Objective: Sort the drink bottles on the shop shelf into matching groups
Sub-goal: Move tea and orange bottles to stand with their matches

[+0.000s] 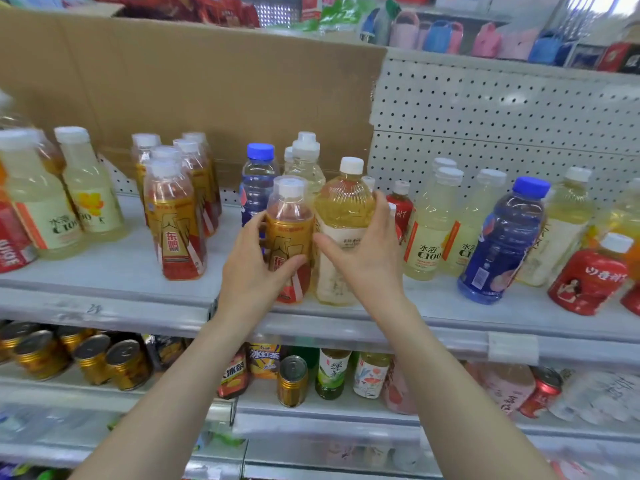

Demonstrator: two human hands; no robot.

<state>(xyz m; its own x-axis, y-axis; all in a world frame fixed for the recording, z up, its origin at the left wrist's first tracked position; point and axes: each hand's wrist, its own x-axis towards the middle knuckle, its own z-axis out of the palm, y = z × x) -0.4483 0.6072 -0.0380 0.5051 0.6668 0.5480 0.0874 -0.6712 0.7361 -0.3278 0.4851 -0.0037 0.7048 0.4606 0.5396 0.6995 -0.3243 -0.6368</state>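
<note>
My left hand (256,268) is wrapped around a gold-and-red energy drink bottle (289,220) at the front middle of the shelf (104,271). Right beside it, my right hand (367,251) grips a yellow tea bottle (343,206) with a white label. Both bottles stand upright and touch each other. A cluster of matching gold-and-red bottles (176,209) stands to the left. Pale C100 lemon bottles (86,188) stand at far left, and more C100 bottles (429,223) stand at the right. A blue bottle (258,181) is behind my left hand, and another blue bottle (502,237) stands to the right.
Red bottles (588,275) stand at the right front, and a small one (401,206) is behind my right hand. A cardboard sheet (207,91) and pegboard (502,116) back the shelf. Gold cans (93,358) and mixed drinks (332,372) fill the shelf below.
</note>
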